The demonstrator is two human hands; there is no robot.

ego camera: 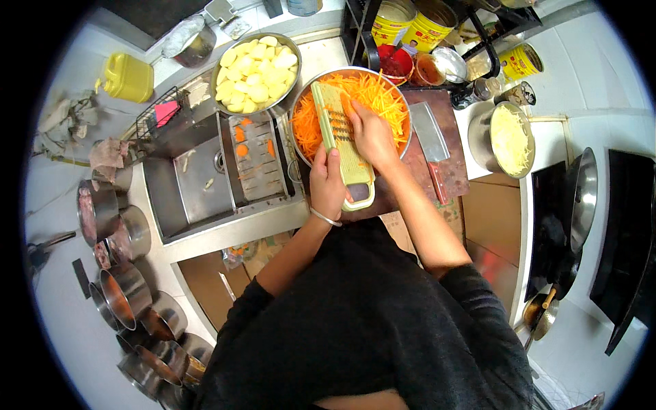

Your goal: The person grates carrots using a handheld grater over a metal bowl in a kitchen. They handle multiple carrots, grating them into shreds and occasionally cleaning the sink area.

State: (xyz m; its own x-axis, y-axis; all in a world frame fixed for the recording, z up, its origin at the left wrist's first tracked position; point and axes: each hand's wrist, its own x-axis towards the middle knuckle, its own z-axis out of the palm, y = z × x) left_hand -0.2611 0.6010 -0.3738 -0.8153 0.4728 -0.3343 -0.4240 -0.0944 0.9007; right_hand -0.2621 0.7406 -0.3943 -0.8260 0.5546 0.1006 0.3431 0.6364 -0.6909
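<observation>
My left hand grips the lower side of a pale green handheld grater, which lies tilted over a large metal bowl. Shredded carrot fills that bowl, with paler yellow shreds at its right side. A piece of carrot is under the fingers of my right hand, against the grater's face near the blades. To the right, a cleaver with a red handle rests on a dark red cutting board.
Peeled potato pieces fill a metal bowl beyond the sink. Carrot bits lie on a metal drain tray. At right stands a pot of pale shreds. Stacked metal pots line the left counter; yellow cans stand behind.
</observation>
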